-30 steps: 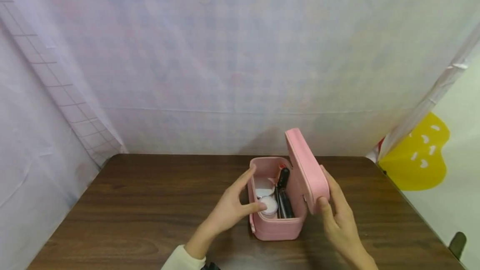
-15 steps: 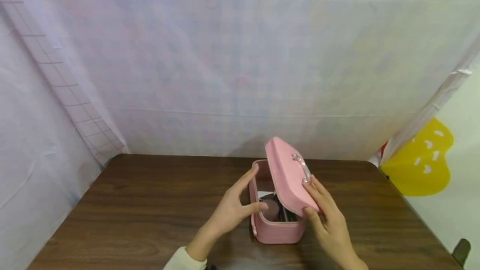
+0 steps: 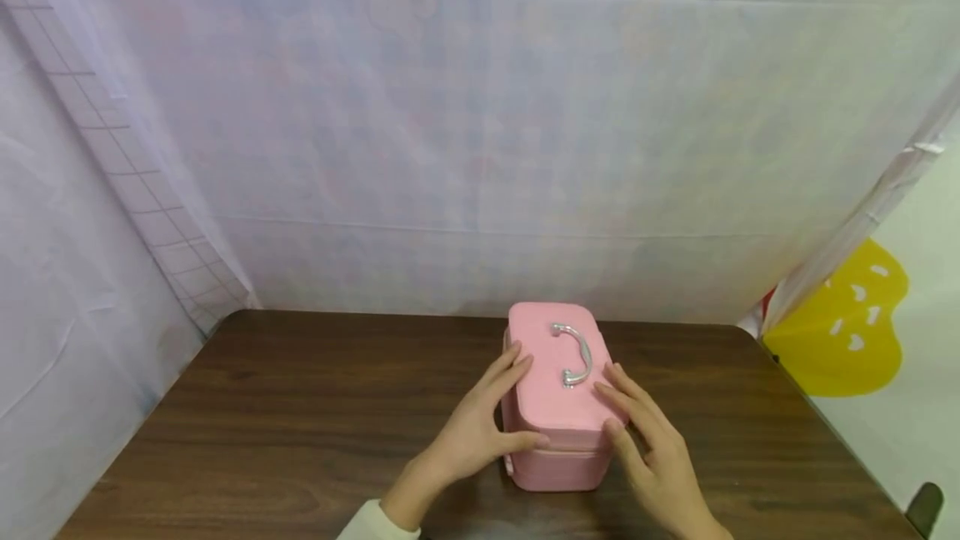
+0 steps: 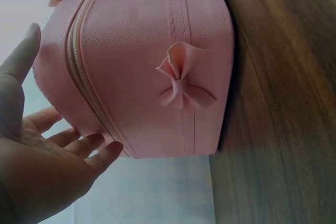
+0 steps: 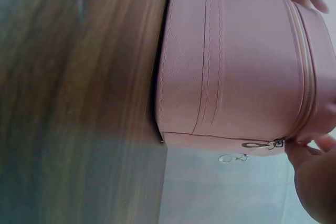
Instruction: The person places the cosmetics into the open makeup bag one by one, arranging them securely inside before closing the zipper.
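Observation:
A pink makeup case (image 3: pixel 551 369) stands on the table with its lid lowered onto the body. On the lid is a silver handle (image 3: pixel 587 352). My left hand (image 3: pixel 476 427) lies at the lid's left side, fingertips on its edge and thumb by the near corner. At the lid's right edge my right hand (image 3: pixel 656 448) touches with spread fingers. A zipper (image 4: pixel 79 59) runs below the lid, and a pink bow (image 4: pixel 181 77) decorates the body in the left wrist view. Metal zipper pulls (image 5: pixel 262 144) hang near my right hand. The case's contents are hidden.
The dark wooden table (image 3: pixel 315 415) extends to both sides of the case. Behind it hangs a pale curtain (image 3: pixel 450 148). A yellow cutout with white marks (image 3: pixel 843 332) is beyond the table's right edge.
My right hand has swung the lid left and down over the case, covering the cosmetics inside. My left fingers have moved from the rim onto the lid's edge.

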Tool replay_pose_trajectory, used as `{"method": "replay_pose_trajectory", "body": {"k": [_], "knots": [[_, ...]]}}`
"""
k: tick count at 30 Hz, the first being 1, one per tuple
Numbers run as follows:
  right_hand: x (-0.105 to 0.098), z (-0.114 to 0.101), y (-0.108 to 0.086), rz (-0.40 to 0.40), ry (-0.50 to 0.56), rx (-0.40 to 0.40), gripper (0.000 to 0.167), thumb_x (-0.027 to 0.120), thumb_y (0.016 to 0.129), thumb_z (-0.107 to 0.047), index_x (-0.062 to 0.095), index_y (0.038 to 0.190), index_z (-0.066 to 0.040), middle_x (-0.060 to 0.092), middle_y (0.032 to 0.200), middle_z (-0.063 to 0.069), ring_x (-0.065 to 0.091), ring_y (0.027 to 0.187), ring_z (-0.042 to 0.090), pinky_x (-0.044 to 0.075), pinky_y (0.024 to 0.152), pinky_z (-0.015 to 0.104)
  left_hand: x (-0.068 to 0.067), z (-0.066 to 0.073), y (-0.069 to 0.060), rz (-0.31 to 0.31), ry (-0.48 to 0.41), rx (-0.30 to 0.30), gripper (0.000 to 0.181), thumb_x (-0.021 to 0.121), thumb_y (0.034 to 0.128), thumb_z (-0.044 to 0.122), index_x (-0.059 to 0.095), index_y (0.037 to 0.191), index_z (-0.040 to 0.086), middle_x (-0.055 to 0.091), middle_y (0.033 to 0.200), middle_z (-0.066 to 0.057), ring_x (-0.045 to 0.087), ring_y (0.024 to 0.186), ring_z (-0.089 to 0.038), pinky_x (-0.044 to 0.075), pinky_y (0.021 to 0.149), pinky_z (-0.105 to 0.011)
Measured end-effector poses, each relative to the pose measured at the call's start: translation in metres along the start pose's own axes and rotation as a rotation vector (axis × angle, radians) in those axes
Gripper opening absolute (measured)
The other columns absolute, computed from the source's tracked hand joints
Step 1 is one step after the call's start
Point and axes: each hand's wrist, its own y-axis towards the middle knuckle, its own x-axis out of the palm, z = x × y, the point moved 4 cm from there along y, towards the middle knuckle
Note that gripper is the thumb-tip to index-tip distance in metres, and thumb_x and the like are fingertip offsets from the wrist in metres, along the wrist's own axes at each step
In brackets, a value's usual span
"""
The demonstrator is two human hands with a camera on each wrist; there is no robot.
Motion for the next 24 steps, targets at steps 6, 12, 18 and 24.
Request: {"method": "replay_pose_trajectory", "body": {"k": [6,12,18,24], "knots": [[-0.005,0.013,-0.002,0.019,0.076,0.167,0.043,0.045,0.092,0.016,0.05,0.133,0.005,0.047,0.139,0.019,0.043,0.13,0.021,0.034,0.102,0.019,0.001,0.001,-0.002,-0.005,0.155,0.013,0.093,0.084,0.0713,0.035,0.035,0.149,0.016,0.018,0.158,0.0,0.027,0.139,-0.025,0.033,0.106,-0.046],[-0.003,0.035,-0.013,-0.093,-0.04,0.422,0.047,0.041,0.099,0.004,0.041,0.144,-0.008,0.048,0.139,0.015,0.046,0.126,0.022,0.033,0.094,0.008,0.0,0.001,-0.003,-0.013,0.343,0.076,0.097,0.083,0.07,0.04,0.032,0.149,0.017,0.017,0.158,0.001,0.033,0.136,-0.023,0.039,0.102,-0.041],[0.002,0.039,-0.018,-0.222,-0.003,0.52,0.046,0.044,0.096,0.008,0.038,0.141,0.007,0.046,0.136,0.027,0.046,0.123,0.038,0.041,0.096,0.026,0.002,0.0,-0.004,-0.021,0.365,0.069,0.103,0.084,0.0667,0.043,0.029,0.15,0.017,0.014,0.158,0.003,0.039,0.132,-0.026,0.042,0.099,-0.043],[-0.004,0.035,-0.014,-0.235,-0.172,0.505,0.035,0.057,0.091,0.004,0.056,0.127,0.005,0.063,0.117,0.021,0.06,0.106,0.031,0.051,0.083,0.044,0.004,-0.002,-0.005,-0.026,0.355,0.052,0.106,0.083,0.0661,0.044,0.025,0.151,0.019,0.011,0.159,0.005,0.041,0.13,-0.028,0.044,0.097,-0.044]]}}
